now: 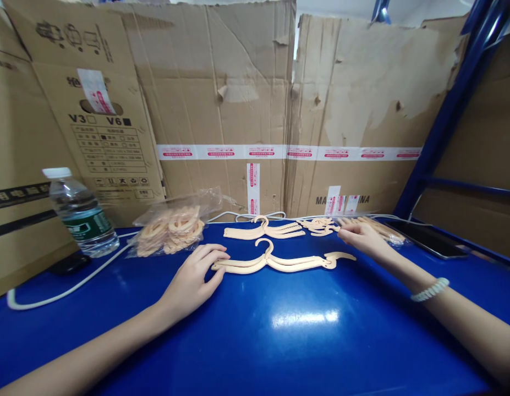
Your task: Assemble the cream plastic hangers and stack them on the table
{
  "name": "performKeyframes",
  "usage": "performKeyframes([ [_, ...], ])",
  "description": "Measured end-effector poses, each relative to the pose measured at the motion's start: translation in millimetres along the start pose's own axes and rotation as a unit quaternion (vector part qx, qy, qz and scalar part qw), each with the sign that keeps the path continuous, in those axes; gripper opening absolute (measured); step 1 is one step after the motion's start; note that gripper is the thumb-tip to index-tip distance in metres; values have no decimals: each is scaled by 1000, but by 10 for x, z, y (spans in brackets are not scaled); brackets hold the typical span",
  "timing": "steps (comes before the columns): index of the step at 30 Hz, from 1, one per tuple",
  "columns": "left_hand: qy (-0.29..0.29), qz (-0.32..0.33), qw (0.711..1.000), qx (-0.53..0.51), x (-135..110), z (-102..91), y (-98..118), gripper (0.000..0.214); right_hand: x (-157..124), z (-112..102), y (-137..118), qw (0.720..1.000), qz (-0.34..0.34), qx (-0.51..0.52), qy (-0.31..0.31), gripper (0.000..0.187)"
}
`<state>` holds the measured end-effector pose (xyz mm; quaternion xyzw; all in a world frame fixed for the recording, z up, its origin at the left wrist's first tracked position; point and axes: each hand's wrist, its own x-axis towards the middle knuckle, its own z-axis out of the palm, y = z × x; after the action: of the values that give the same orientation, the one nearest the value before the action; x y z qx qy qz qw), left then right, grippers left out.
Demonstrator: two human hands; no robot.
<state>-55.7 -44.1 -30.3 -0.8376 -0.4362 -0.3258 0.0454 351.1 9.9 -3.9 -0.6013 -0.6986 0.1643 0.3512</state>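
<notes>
Reaching both ways over the blue table (221,341). Left arm comes in from the lower left, forearm angled up and inward, back of the left hand (199,273) uppermost. Fingers lie together, slightly bent, on the far side of the front hanger's left end; thumb on the near side. Light grasp on that end.

Front hanger (279,268) lies flat, mid-table, hook pointing away. Hooked piece (331,258) at its right end, touching, its tail pointing right.

Right arm stretches in from the lower right, farther forward; pale coiled band (430,290) at the wrist. Right hand (356,234) bends palm down, fingers curled, thumb and forefinger tips close together beside the small parts (318,224). Cannot tell whether anything is pinched there.

Rear hanger (265,229) just behind the front one, its right-side strips fanned. Bagged sticks (384,229) right of the right hand, phone (428,239) beyond. Bagged pieces (172,231) and bottle (82,220) stand off to the left.
</notes>
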Motion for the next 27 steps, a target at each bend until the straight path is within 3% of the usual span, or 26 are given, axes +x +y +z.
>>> performKeyframes([
  [5, 0, -4, 1000, -2, 66, -61, -27, 20, 8, 11, -62, 1000, -10, 7, 1, 37],
  [11, -20, 30, 999, -5, 289, -122, -72, 22, 118, 20, -216, 999, -45, -27, -4, 27],
  [18, -33, 48, 998, -10, 633, 6, -133, 23, 460, -23, -203, 991, -47, -117, 53, 35],
  [21, -51, 48, 998, -1, 731, 120, -178, 23, 624, -98, -118, 985, -47, -165, 24, 35],
  [25, -81, 48, 995, 15, 783, 260, -258, 22, 749, -178, 75, 967, -47, -247, -37, 9],
  [27, -92, 47, 994, 23, 792, 309, -299, 22, 768, -176, 187, 956, -41, -284, -67, 12],
])
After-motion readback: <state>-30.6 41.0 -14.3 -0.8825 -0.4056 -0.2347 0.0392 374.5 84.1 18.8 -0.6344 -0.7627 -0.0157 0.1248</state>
